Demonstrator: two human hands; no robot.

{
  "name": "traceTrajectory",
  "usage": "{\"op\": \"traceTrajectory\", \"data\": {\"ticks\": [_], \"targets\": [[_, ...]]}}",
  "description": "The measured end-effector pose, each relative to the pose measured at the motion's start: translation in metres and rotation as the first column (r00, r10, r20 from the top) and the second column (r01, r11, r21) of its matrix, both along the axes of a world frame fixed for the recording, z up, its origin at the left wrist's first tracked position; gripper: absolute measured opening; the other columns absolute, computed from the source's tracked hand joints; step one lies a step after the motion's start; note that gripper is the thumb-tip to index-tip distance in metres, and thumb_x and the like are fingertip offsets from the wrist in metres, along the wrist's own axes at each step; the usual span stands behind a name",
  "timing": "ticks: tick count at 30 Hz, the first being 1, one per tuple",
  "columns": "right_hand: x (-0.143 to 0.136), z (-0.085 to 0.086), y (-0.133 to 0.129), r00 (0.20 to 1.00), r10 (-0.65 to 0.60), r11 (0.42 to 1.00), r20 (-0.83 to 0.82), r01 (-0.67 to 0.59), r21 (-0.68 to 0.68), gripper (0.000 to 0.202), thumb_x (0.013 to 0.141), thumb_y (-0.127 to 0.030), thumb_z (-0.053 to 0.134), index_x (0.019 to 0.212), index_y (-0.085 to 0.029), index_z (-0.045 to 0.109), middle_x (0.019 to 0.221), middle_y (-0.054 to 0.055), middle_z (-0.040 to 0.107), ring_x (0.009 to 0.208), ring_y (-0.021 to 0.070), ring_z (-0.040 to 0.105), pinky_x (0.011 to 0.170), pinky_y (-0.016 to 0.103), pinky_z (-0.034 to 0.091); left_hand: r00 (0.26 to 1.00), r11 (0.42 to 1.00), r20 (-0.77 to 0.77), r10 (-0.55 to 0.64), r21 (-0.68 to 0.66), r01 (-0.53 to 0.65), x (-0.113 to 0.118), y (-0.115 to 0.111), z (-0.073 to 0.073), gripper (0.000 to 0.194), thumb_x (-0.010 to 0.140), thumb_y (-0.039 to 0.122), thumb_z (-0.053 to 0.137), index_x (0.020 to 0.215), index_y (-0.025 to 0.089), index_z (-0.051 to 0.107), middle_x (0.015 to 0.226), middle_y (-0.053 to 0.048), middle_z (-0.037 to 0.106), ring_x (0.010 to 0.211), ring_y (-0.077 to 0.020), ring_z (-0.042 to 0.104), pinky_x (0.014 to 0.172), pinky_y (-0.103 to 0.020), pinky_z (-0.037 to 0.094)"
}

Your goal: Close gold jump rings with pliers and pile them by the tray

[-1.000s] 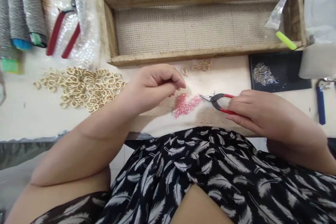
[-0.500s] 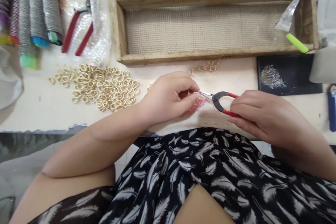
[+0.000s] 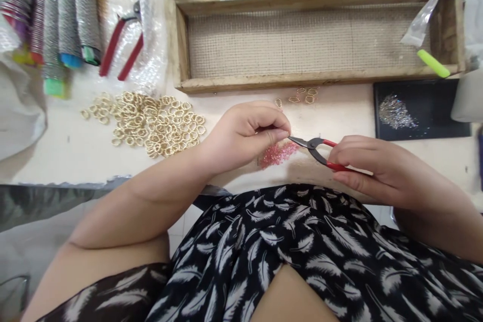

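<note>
Red-handled pliers [image 3: 316, 148] are in my right hand [image 3: 372, 168], its fingers wrapped round the grips. Their dark jaws point left and meet the fingertips of my left hand [image 3: 251, 131]. Thumb and forefinger of that hand are pinched together; whatever sits between them is hidden or too small to name. Below the pinch lies a small heap of pink beads [image 3: 278, 155] on the tabletop. Just above the hand are several loose gold rings [image 3: 310, 92], twisted in texture. A large pile of gold rings [image 3: 158, 121] spreads to the left of my left hand.
A wooden mesh-bottomed frame [image 3: 317, 80] spans the back. To the right, a black tray [image 3: 433, 110] bears glittery beads [image 3: 396, 111]. Silver-wound spools [image 3: 68, 20] and a second pair of red-handled pliers [image 3: 130, 58] on bubble wrap [image 3: 154, 55] occupy the back left.
The pliers' handles have drawn closer together and the jaws look more closed at my left fingertips. My left thumb and forefinger are pressed tighter. The view has shifted slightly.
</note>
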State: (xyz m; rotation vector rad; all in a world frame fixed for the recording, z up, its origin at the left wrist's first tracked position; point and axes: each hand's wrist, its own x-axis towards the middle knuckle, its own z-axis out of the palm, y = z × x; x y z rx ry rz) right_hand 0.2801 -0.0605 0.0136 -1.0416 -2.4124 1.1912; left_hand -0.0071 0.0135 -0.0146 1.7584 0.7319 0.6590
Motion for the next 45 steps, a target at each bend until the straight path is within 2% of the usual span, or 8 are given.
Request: {"op": "traceTrajectory", "data": {"ticks": [5,9,14,20,26,33,39,45], "targets": [[0.000,-0.004,0.001,0.993,-0.039,0.993,-0.109,0.026,-0.114,0.017,0.110,-0.031,0.058,0.098,-0.023,0.066,0.084,0.002,0.071,0.078,0.0198,0.065,0.076,0.034,0.049,0.993,0.998,0.114,0.023,-0.065,-0.016,0.001,-0.001,0.000,0.013,0.089,0.014,0.073,0.079,0.020,0.077,0.079,-0.002,0.073,0.075,-0.0147,0.067,0.071,-0.028,0.054],[-0.002,0.000,0.002,0.974,-0.125,0.962,-0.187,0.073,-0.264,0.023,0.110,-0.036,0.059,0.096,-0.023,0.070,0.088,0.003,0.075,0.084,0.0197,0.069,0.077,0.032,0.052,0.962,0.978,0.258,0.086,-0.204,-0.033,0.004,-0.003,-0.008,0.006,0.087,0.017,0.080,0.080,0.019,0.079,0.078,-0.002,0.072,0.069,-0.0121,0.066,0.064,-0.025,0.055],[-0.003,0.003,0.000,0.948,-0.243,0.847,-0.205,0.104,-0.522,0.034,0.110,-0.050,0.061,0.100,-0.022,0.075,0.095,0.006,0.075,0.086,0.0201,0.069,0.077,0.032,0.054,0.896,0.936,0.407,0.176,-0.352,-0.024,0.006,-0.003,-0.018,0.018,0.084,0.033,0.091,0.080,0.019,0.080,0.077,-0.001,0.071,0.059,-0.0083,0.063,0.054,-0.022,0.055],[-0.009,-0.003,-0.001,0.884,-0.341,0.756,-0.320,0.055,-0.653,0.039,0.105,-0.056,0.068,0.087,-0.021,0.074,0.090,0.005,0.075,0.083,0.0185,0.067,0.078,0.031,0.053,0.855,0.918,0.488,0.179,-0.396,0.034,0.008,-0.003,-0.019,0.008,0.082,0.025,0.092,0.084,0.021,0.086,0.079,-0.001,0.074,0.061,-0.0073,0.066,0.056,-0.018,0.057],[-0.011,-0.006,-0.002,0.862,-0.358,0.719,-0.360,0.008,-0.695,0.041,0.104,-0.055,0.068,0.083,-0.020,0.072,0.087,0.006,0.075,0.077,0.0175,0.065,0.074,0.031,0.052,0.834,0.915,0.523,0.175,-0.399,0.058,0.009,-0.002,-0.020,0.007,0.083,0.023,0.092,0.083,0.021,0.085,0.079,-0.002,0.074,0.060,-0.0075,0.066,0.056,-0.018,0.057],[-0.011,-0.008,-0.004,0.849,-0.359,0.755,-0.387,0.021,-0.656,0.039,0.105,-0.053,0.069,0.085,-0.019,0.073,0.083,0.006,0.074,0.076,0.0181,0.066,0.072,0.031,0.053,0.864,0.922,0.471,0.176,-0.386,0.023,0.008,-0.002,-0.018,0.023,0.081,0.037,0.094,0.078,0.019,0.080,0.076,-0.001,0.071,0.058,-0.0085,0.063,0.056,-0.023,0.057],[-0.011,-0.005,0.000,0.874,-0.330,0.775,-0.356,0.035,-0.631,0.040,0.105,-0.054,0.068,0.084,-0.020,0.073,0.085,0.006,0.076,0.078,0.0182,0.068,0.074,0.032,0.055,0.843,0.903,0.504,0.186,-0.427,0.056,0.008,-0.002,-0.017,0.016,0.082,0.032,0.094,0.082,0.019,0.083,0.076,-0.001,0.072,0.060,-0.0081,0.065,0.059,-0.022,0.058],[-0.011,-0.007,0.000,0.867,-0.329,0.770,-0.373,0.018,-0.638,0.040,0.106,-0.054,0.067,0.084,-0.021,0.071,0.093,0.006,0.079,0.086,0.0181,0.071,0.079,0.030,0.055,0.816,0.903,0.546,0.189,-0.424,0.075,0.008,-0.002,-0.017,0.008,0.084,0.026,0.092,0.084,0.021,0.086,0.077,-0.001,0.072,0.062,-0.0073,0.066,0.059,-0.019,0.058]]}}
